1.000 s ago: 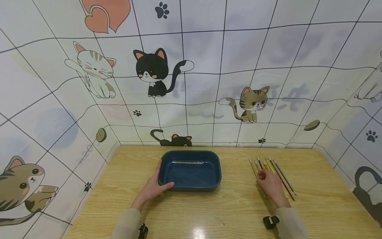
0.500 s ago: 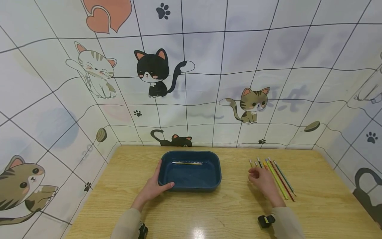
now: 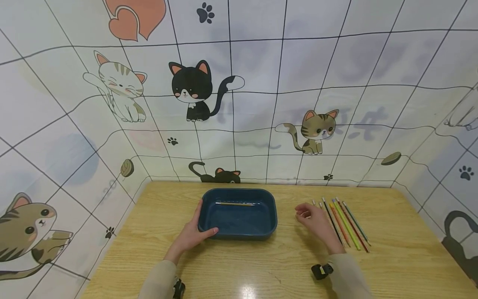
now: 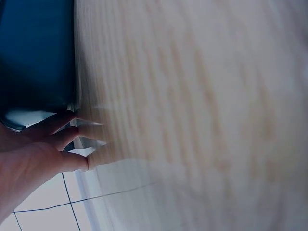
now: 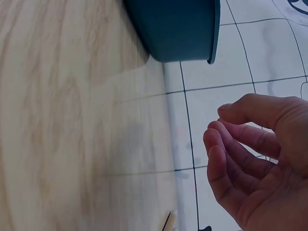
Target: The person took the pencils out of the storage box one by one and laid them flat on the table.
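A dark blue rectangular dish (image 3: 239, 237) stands on the table, with a single yellowish pencil (image 3: 234, 204) lying along its far side. My left hand (image 3: 191, 237) holds the dish at its left near corner, fingers along the side wall and thumb at the near rim. Between the dish and a loose fan of several pencils (image 3: 349, 224) is my right hand (image 3: 315, 222). In the right wrist view, its fingers (image 5: 219, 168) are loosely bent with nothing between them. That hand hides part of the leftmost pencils.
The light wooden table (image 3: 242, 265) ends at the back against a wall covering (image 3: 254, 124) printed with cats and grid lines. Similar covering rises on the left and right. A pencil end (image 5: 169, 221) shows low in the right wrist view.
My right hand has moved left from over the pencils to their left edge, uncovering several of them. The left hand and the dish have stayed in place.
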`<state>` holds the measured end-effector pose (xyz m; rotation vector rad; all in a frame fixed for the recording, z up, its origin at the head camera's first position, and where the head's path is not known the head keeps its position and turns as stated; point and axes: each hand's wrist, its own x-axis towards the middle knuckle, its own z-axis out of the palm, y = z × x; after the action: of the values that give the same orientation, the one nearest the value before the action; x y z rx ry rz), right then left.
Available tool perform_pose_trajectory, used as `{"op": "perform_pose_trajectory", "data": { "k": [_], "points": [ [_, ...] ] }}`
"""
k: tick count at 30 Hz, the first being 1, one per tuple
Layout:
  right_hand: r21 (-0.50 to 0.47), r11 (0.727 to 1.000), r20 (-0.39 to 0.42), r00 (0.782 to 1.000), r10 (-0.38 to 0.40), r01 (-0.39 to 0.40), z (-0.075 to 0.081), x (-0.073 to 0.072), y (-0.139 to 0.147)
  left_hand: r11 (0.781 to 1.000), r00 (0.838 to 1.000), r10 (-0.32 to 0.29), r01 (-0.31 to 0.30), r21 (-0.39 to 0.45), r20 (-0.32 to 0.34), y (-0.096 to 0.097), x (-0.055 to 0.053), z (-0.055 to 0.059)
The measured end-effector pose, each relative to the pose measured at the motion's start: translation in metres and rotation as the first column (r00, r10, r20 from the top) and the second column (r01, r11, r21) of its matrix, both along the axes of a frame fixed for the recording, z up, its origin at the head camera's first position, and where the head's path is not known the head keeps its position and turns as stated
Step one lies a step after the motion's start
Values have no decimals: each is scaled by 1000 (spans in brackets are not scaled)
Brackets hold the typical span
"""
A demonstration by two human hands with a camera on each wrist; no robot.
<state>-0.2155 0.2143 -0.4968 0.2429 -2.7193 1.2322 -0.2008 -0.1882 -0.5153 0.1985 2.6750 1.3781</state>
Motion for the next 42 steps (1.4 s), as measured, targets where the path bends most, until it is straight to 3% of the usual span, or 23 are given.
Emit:
{"op": "perform_pose_trajectory", "data": {
  "k": [6, 12, 24, 33, 42],
  "points": [
    [-26, 998, -38, 998, 52, -53, 8, -5, -19, 1000, 1000, 0, 0, 0, 1, 0, 0, 0],
    [-56, 991, -24, 993, 119, -120, 14, -8, -39, 1000, 1000, -6, 6, -2, -10, -1, -1, -1],
    [-62, 960, -61, 961, 270, -273, 23, -10, -69, 1000, 1000, -11, 11, -3, -23, -1, 0, 0],
    [-21, 955, -1, 955, 297, -296, 26, -16, -93, 1000, 1000, -12, 12, 10, -21, -3, 0, -1],
    [-18, 938, -17, 938, 347, -347, 26, -26, -110, 1000, 1000, -11, 11, 1, -28, -2, -1, -1]
  ]
}}
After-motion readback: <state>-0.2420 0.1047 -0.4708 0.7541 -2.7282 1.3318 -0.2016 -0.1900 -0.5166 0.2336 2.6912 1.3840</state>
